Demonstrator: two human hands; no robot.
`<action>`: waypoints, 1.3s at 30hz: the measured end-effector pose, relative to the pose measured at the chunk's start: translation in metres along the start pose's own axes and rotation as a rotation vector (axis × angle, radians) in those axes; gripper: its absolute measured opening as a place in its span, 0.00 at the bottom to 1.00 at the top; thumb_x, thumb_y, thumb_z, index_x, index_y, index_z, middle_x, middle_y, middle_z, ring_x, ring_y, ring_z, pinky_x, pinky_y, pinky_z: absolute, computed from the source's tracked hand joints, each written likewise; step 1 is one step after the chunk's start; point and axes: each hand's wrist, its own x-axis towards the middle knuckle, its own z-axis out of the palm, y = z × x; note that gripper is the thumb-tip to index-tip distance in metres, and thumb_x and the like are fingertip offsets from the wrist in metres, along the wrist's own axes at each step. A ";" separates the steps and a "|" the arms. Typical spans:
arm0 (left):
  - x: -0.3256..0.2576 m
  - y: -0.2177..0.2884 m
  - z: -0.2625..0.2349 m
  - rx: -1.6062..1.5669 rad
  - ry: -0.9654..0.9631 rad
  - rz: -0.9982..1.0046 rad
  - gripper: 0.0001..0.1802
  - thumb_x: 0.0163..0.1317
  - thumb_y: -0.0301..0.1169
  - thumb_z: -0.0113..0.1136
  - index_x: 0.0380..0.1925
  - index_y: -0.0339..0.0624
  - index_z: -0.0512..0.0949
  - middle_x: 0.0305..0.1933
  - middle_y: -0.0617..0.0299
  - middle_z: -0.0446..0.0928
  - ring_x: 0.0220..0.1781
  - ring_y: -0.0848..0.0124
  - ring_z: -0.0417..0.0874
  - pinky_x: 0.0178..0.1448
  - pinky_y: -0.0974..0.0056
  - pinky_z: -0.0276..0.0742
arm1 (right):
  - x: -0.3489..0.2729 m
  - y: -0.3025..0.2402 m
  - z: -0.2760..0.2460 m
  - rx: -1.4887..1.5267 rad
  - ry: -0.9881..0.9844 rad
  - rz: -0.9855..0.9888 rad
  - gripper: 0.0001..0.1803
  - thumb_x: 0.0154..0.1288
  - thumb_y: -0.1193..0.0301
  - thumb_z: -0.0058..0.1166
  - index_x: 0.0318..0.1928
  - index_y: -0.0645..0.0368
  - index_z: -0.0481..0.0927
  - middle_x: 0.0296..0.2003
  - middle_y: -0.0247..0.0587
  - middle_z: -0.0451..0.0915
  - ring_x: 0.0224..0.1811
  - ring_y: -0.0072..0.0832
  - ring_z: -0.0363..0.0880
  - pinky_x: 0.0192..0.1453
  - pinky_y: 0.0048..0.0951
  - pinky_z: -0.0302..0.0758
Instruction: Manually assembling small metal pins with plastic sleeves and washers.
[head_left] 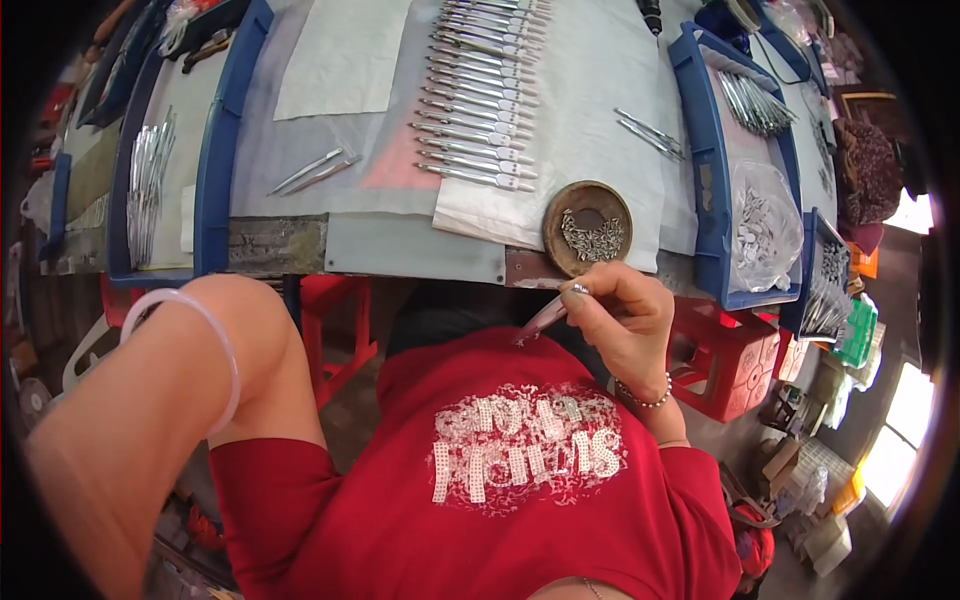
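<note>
My right hand [622, 318] pinches a slim metal tool piece [545, 320] just below the table's front edge, its tip pointing down-left over my red shirt [500, 500]. Right above the hand sits a round brown dish [560, 215] holding several small metal parts. A row of finished metal pieces [480, 90] lies on white paper behind it. My left arm is bent, the elbow [240, 300] raised by the table edge with a white bangle [215, 330] on the forearm. The left hand itself is out of the picture at the lower left.
Blue trays stand on both sides: the left one [215, 150] with a bundle of metal pieces, the right one [705, 170] with more pieces and a clear bag of small parts [765, 235]. Two loose pieces [315, 170] lie on the table. Red crates [730, 365] stand underneath.
</note>
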 end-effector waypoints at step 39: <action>0.004 -0.008 0.005 -0.109 0.196 -0.407 0.19 0.57 0.22 0.51 0.50 0.31 0.68 0.50 0.51 0.70 0.54 0.64 0.71 0.62 0.63 0.64 | 0.005 0.013 -0.006 0.115 -0.012 -0.094 0.01 0.57 0.80 0.57 0.29 0.66 0.78 0.22 0.31 0.79 0.20 0.09 0.71 0.21 0.13 0.63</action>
